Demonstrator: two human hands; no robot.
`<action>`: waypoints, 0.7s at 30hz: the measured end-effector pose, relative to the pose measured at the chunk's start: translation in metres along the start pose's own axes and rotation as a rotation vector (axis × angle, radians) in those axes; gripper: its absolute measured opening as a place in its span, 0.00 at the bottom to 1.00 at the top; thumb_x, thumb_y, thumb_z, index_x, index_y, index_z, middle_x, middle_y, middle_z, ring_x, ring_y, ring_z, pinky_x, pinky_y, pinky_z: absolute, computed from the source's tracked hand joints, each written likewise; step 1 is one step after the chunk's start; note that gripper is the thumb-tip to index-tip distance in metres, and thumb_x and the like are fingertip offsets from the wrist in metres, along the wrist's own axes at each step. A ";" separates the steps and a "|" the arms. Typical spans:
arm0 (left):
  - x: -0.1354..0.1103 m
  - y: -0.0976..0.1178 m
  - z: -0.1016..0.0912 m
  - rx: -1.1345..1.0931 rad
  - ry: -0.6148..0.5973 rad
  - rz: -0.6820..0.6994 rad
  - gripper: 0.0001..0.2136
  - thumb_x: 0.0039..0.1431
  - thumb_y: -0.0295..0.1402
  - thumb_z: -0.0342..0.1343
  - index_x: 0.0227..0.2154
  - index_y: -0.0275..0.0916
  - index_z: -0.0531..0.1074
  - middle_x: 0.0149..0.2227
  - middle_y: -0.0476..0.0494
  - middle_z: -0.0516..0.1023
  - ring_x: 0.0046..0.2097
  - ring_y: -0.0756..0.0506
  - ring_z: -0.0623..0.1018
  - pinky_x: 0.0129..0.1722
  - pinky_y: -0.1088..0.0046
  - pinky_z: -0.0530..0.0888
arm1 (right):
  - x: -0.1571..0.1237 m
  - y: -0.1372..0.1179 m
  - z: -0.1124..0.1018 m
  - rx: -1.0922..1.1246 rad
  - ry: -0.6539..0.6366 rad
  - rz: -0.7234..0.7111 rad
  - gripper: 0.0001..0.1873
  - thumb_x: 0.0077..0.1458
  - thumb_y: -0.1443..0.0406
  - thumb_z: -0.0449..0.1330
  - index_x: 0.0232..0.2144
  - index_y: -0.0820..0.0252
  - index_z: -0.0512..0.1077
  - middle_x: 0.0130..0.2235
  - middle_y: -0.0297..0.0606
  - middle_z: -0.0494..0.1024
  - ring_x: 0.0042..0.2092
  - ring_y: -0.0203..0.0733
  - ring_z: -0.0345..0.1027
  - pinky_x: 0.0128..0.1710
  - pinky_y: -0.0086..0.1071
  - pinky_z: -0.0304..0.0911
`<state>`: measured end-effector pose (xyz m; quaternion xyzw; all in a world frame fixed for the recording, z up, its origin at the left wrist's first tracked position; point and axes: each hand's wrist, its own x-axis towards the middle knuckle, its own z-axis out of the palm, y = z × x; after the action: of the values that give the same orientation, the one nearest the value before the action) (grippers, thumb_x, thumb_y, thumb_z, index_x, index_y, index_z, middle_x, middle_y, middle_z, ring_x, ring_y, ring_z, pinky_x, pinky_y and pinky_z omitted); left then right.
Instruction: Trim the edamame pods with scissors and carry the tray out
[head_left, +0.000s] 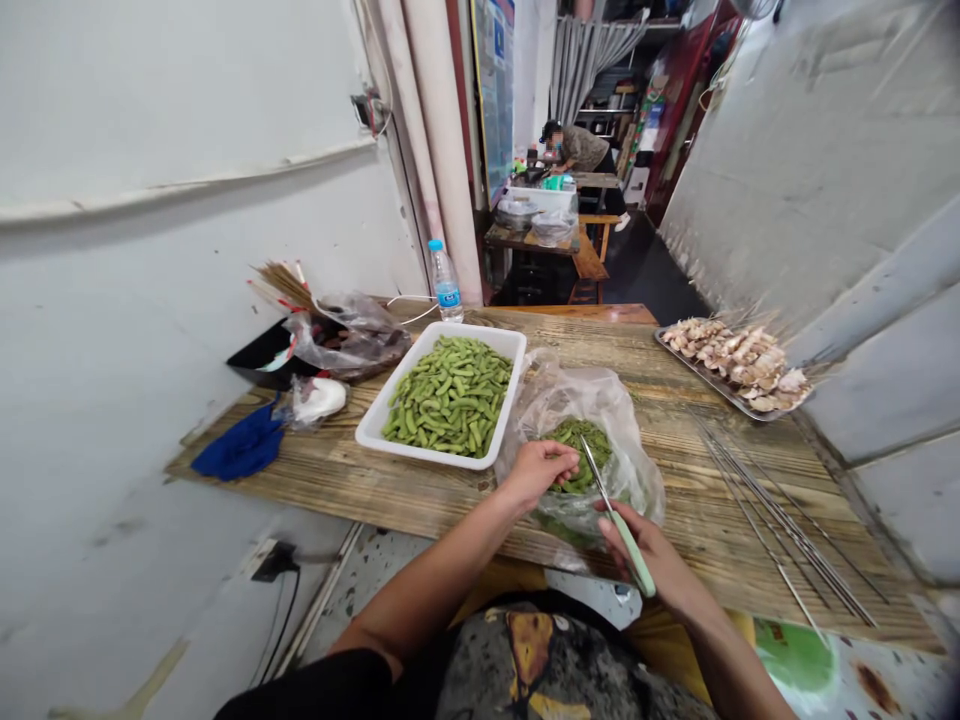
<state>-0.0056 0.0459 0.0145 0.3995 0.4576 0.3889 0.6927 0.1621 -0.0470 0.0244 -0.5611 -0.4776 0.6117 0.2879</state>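
- Bag [626, 420]: clear plastic, on the table [679, 465], mouth spread, green pods [577, 440] inside.
- Left hand [541, 470]: over bag's left part, thumb and fingertips drawn close together. Can't tell if a pod is pinched between them.
- Right hand [664, 560]: at bag's near right edge, fingers curled round the green handle of the scissors [631, 550]. Blades point away from the body, over the bag; blade gap can't be made out.
- Tub [439, 457]: white, just left of bag, heaped with more pods [450, 395].
- Bottle [448, 287]: beyond bag, to the left.
- Metal skewers [784, 525]: lying right of bag.
- Tray [705, 378]: far right of bag, carries skewered pale food [742, 355].
- Blue cloth [238, 445]: well left of bag.
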 end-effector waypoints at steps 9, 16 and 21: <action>0.003 -0.006 0.005 -0.004 0.004 0.022 0.15 0.39 0.38 0.65 0.25 0.32 0.70 0.21 0.49 0.74 0.20 0.54 0.69 0.22 0.77 0.66 | 0.004 0.006 -0.001 -0.066 0.041 -0.126 0.27 0.48 0.46 0.60 0.42 0.60 0.71 0.19 0.28 0.64 0.22 0.33 0.57 0.20 0.27 0.53; 0.000 -0.008 0.008 0.036 -0.034 0.022 0.13 0.41 0.37 0.64 0.23 0.32 0.69 0.20 0.48 0.74 0.19 0.55 0.68 0.22 0.78 0.66 | 0.007 0.020 0.001 -0.002 0.069 -0.091 0.26 0.46 0.45 0.60 0.38 0.58 0.71 0.16 0.26 0.61 0.18 0.33 0.54 0.18 0.27 0.52; 0.000 -0.006 0.007 0.047 -0.022 0.012 0.09 0.45 0.34 0.60 0.25 0.32 0.68 0.21 0.49 0.73 0.19 0.56 0.67 0.21 0.80 0.64 | 0.009 0.025 0.004 0.137 0.040 -0.009 0.27 0.44 0.44 0.61 0.36 0.58 0.66 0.14 0.20 0.53 0.14 0.27 0.43 0.12 0.25 0.43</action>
<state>0.0026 0.0427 0.0112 0.4228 0.4562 0.3778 0.6858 0.1611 -0.0495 -0.0025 -0.5501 -0.4314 0.6302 0.3378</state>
